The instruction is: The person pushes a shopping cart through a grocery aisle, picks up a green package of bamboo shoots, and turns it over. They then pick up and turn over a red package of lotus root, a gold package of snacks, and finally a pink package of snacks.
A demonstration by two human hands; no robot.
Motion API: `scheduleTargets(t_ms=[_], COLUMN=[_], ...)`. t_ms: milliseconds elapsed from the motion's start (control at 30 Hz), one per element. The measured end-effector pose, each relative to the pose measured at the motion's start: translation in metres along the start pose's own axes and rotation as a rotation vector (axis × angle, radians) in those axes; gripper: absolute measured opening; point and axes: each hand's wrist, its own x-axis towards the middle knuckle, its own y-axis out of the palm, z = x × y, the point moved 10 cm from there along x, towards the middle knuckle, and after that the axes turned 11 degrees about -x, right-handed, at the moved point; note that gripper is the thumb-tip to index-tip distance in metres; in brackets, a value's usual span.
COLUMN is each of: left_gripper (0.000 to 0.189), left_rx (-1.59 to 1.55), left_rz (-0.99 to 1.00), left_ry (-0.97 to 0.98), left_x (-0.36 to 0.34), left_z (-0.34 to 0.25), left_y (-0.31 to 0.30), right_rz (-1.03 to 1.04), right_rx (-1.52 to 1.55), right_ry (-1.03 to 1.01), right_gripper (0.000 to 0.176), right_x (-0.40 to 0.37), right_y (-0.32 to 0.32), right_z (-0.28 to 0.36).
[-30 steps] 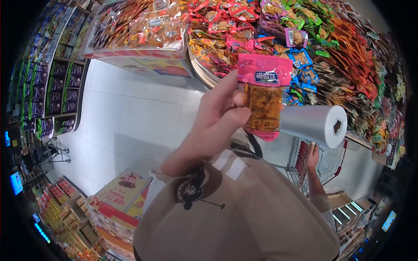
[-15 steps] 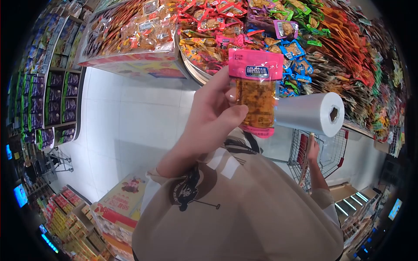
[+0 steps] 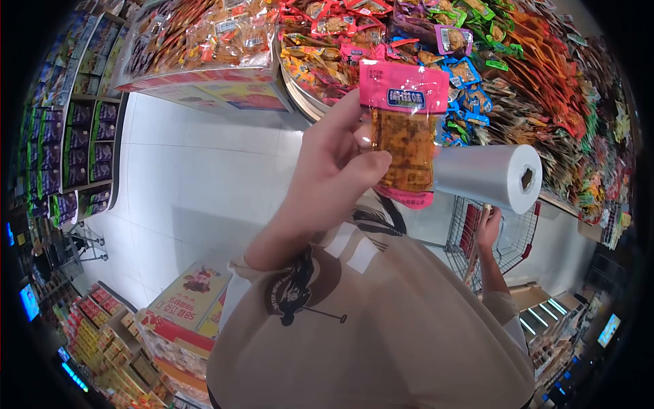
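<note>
My left hand point(image 3: 340, 163) is closed on a pink-edged snack packet point(image 3: 405, 136) by its left side, thumb across the front. The packet stands upright facing me, its clear window showing a brown, flat food inside. On the right, my right hand point(image 3: 487, 228) is wrapped round the handle bar of a shopping cart point(image 3: 462, 232). A roll of clear plastic bags point(image 3: 477, 174) lies just right of the packet, partly hidden behind it. Beyond the packet, heaps of small wrapped snacks point(image 3: 334, 27) in red, yellow and blue fill the display.
A printed carton display point(image 3: 211, 97) with more snacks stands at the upper left. Shelves of purple packages point(image 3: 75, 146) line the left side. A printed box point(image 3: 187, 296) with goods below it is close to my left elbow. White tiled floor point(image 3: 184, 170) lies between them.
The packet is slightly higher in view and tilted a little more. My left hand has shifted up with it. My right hand still grips the cart handle.
</note>
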Motion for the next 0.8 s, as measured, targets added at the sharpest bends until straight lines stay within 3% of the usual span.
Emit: scheduleTargets(t_ms=[200, 533, 800], left_gripper=[0.063, 0.057, 0.052], left_rx=[-0.020, 0.073, -0.078], left_rz=[-0.004, 0.013, 0.047], left_ry=[0.011, -0.021, -0.054], left_x=[0.004, 0.004, 0.002], left_z=[0.002, 0.007, 0.010], left_y=[0.000, -0.008, -0.010], right_rz=[-0.043, 0.011, -0.009], right_rx=[-0.030, 0.023, 0.052], right_ry=[-0.116, -0.057, -0.082], right_gripper=[0.039, 0.037, 0.036], right_x=[-0.005, 0.001, 0.001], right_y=[-0.004, 0.011, 0.015], right_z=[0.015, -0.002, -0.006])
